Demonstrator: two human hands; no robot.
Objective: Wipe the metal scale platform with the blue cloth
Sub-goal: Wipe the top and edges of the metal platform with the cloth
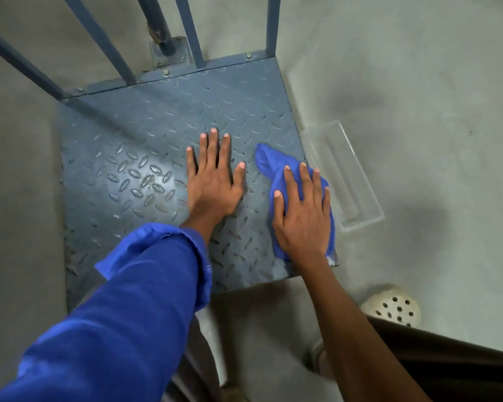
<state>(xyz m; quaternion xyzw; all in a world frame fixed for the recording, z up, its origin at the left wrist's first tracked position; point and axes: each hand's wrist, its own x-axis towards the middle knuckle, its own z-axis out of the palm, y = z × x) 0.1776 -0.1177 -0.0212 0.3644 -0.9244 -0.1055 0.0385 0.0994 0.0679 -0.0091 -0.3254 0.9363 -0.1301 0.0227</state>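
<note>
The metal scale platform (pixel 145 146) is a grey-blue tread-pattern plate lying flat on the concrete floor (pixel 418 82). The blue cloth (pixel 269 162) lies bunched on the plate's right-hand part, close to the right edge, with one corner pointing away from the person.

The right hand (pixel 304 219) lies palm-down on the cloth, fingers extended and slightly spread, pressing it against the plate; the fingers are not curled round the fabric. The left hand (pixel 215 181) lies flat on the bare plate just beside the cloth, fingers straight and spread, holding nothing. A blue sleeve (pixel 122 314) covers the left forearm; the right forearm is bare.

At the far edge of the plate, a bolted strip carries several upright grey-blue metal bars (pixel 119 56), with a round post on a bolted base plate (pixel 169 50) behind them. A clear plastic tray (pixel 346 175) lies on the floor just beside the plate's right edge, near the cloth. A pale perforated round object (pixel 392 307) sits on the floor at the near right.
</note>
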